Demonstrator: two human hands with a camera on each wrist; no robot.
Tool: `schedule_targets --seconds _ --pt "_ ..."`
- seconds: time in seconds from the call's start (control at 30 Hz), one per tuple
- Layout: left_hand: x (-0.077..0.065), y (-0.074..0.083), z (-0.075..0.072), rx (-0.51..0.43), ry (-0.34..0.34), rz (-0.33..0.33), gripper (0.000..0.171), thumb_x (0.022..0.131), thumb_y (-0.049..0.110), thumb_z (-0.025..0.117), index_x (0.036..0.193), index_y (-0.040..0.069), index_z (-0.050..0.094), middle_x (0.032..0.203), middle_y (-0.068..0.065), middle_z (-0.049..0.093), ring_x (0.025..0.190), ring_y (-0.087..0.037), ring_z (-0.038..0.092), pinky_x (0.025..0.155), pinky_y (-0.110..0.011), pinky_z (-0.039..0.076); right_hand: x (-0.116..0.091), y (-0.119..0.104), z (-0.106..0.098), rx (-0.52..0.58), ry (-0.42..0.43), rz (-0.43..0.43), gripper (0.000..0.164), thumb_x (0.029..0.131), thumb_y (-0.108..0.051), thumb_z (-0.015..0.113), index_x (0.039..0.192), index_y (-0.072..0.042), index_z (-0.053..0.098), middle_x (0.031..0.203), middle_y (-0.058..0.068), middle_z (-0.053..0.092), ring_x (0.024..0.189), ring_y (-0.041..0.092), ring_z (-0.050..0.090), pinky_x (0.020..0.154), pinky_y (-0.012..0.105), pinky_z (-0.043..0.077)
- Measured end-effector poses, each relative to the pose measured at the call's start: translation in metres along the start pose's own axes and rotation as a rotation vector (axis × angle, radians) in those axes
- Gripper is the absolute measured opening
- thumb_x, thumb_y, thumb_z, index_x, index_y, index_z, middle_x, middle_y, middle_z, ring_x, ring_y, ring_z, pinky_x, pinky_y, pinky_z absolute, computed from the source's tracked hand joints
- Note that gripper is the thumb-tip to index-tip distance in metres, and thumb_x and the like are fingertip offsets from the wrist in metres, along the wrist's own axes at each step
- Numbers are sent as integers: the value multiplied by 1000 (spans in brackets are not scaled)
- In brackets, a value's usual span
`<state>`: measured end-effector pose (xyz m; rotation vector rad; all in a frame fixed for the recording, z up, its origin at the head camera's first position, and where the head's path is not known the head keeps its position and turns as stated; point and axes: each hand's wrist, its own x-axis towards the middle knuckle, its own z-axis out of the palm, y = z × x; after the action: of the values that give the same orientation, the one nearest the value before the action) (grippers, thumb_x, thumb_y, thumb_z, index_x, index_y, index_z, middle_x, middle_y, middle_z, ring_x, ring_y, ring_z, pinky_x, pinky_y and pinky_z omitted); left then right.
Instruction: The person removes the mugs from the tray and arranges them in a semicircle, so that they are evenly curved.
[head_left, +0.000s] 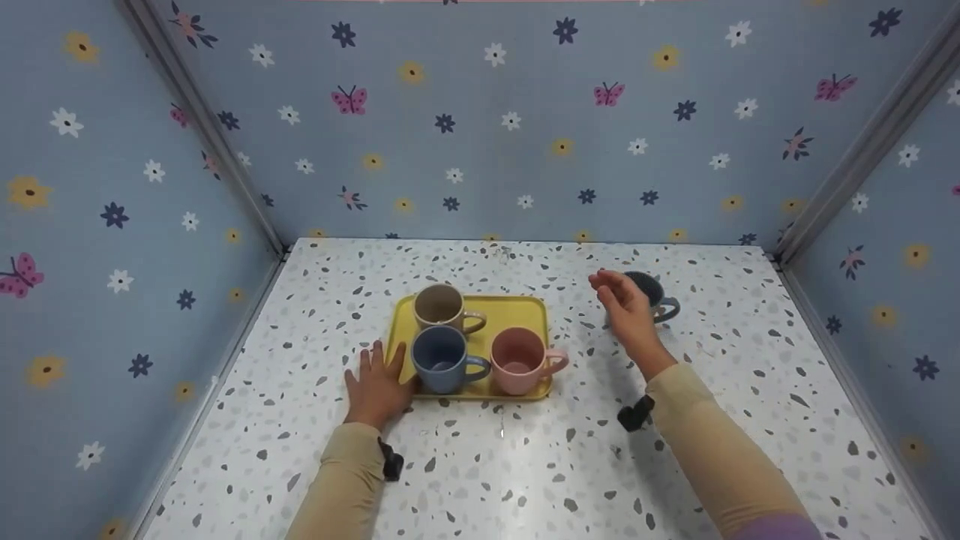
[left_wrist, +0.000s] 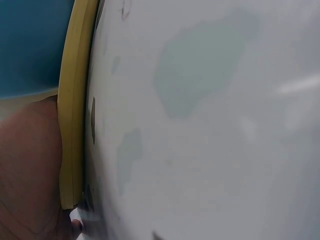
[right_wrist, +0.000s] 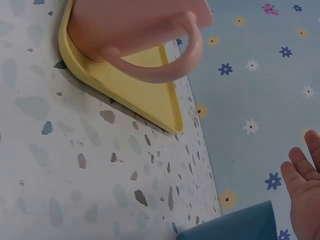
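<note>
On a yellow tray (head_left: 482, 386) stand a beige mug (head_left: 439, 306), a blue mug (head_left: 439, 360) and a pink mug (head_left: 519, 361), all upright with handles to the right. My left hand (head_left: 379, 388) rests at the tray's left edge, fingers spread; the left wrist view has the palm side against the tray rim (left_wrist: 73, 110). Right of the tray, a dark teal mug (head_left: 646, 289) stands on the table, partly hidden by my right hand (head_left: 628, 311). The right wrist view shows a gap between that hand's fingers and the teal mug (right_wrist: 232, 225); nothing is held.
The speckled white table (head_left: 510, 465) carries the tray and mugs. Flower-patterned blue panels (head_left: 495, 150) enclose it at the back and both sides, with metal posts (head_left: 217, 135) in the corners.
</note>
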<state>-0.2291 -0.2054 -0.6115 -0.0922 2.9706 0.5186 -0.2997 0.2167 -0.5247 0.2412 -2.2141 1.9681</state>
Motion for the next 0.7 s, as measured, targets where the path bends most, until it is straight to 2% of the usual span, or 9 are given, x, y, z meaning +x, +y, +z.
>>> schedule_targets --seconds 0.13,0.4,0.6,0.7 --pt "0 0 0 -4 -8 -10 75 100 56 46 163 23 22 167 -23 8 152 -48 3 114 -75 2 -12 14 12 -22 -32 47 39 105 -18 55 138 4 52 134 18 62 126 24 57 105 28 48" --pt "0 -1 1 -11 -22 -13 74 101 55 45 163 23 21 168 -23 6 152 -49 1 114 -75 0 -34 42 30 17 -96 115 33 104 -13 58 132 4 59 130 21 63 124 30 58 104 34 50" --pt "0 -2 1 -2 -9 -1 74 101 55 45 163 22 22 167 -24 7 152 -50 4 114 -75 2 -49 52 39 -6 -158 186 34 104 -21 59 130 0 61 130 16 64 124 27 59 103 35 51" --pt "0 -1 1 -3 -6 3 74 101 56 44 163 22 22 167 -24 8 152 -50 4 114 -75 2 -54 54 42 19 -189 198 39 103 -24 60 132 2 59 130 17 64 124 29 59 102 36 52"
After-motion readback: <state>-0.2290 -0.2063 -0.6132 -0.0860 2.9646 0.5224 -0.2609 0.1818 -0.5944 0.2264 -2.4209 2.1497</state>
